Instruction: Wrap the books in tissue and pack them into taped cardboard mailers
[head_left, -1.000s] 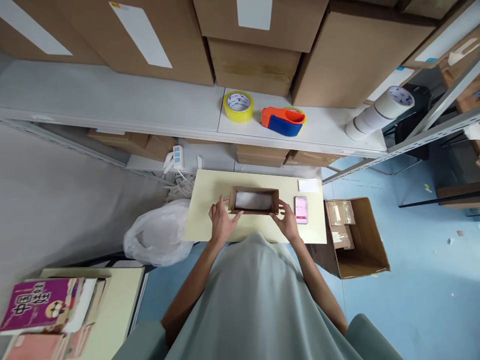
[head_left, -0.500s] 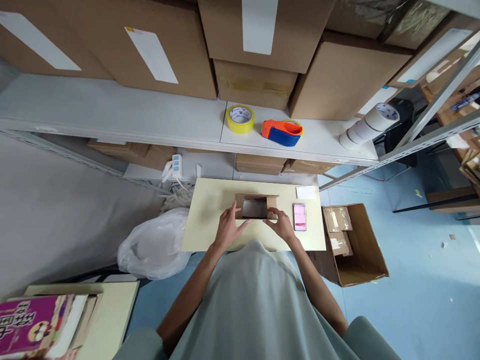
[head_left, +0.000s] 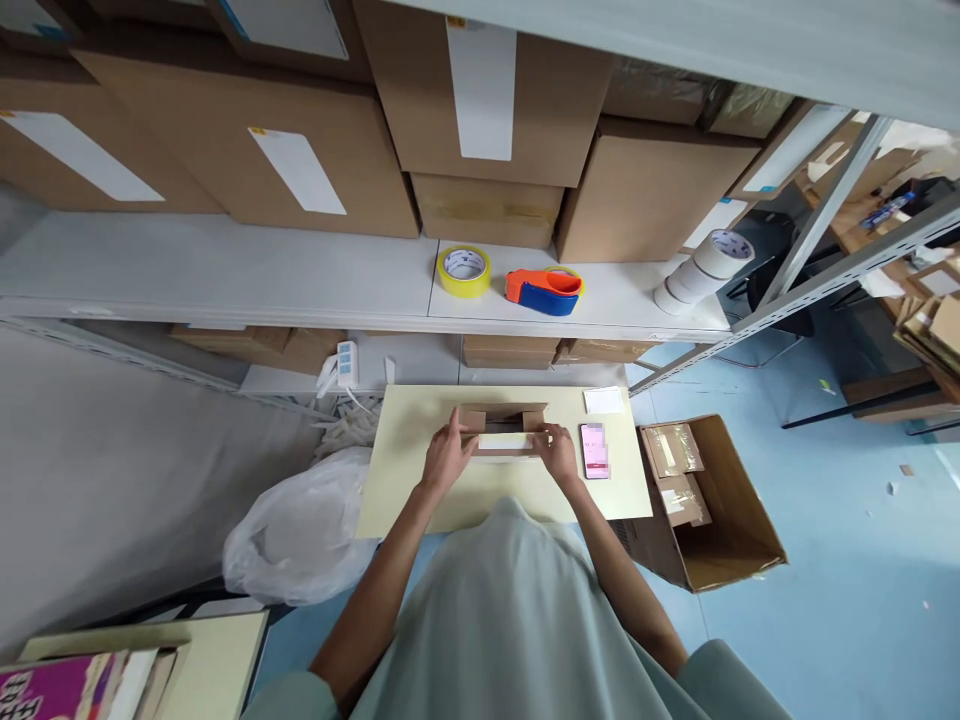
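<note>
A person in a grey-green garment [head_left: 517, 620] sits or stands close against the near edge of a cream table [head_left: 420, 500], both bare hands on a small box [head_left: 504, 443] of brown cardboard. The small box lies near the middle of the table, its opening facing up and a white strip running along its near side. The left hand [head_left: 447, 455] is clamped on the box's left end, thumb at the near side and a finger raised along the end. The right hand [head_left: 557, 456] grips the near right corner between thumb and bent fingers. The two hands are apart, with the box between them.

On the right part of the table lies a phone [head_left: 595, 451] with a lit pink screen, and just beyond it a white card [head_left: 604, 400]. Right of the table, a large open carton [head_left: 735, 540] holds taped parcels [head_left: 679, 450]. Left of the table rests a white plastic bag [head_left: 296, 530]. Beyond the table, a grey shelf [head_left: 225, 265] carries a yellow roll of tape [head_left: 463, 288], an orange and blue tape dispenser [head_left: 545, 292], white rolls [head_left: 701, 272] and big brown boxes [head_left: 330, 180] bearing white labels.
</note>
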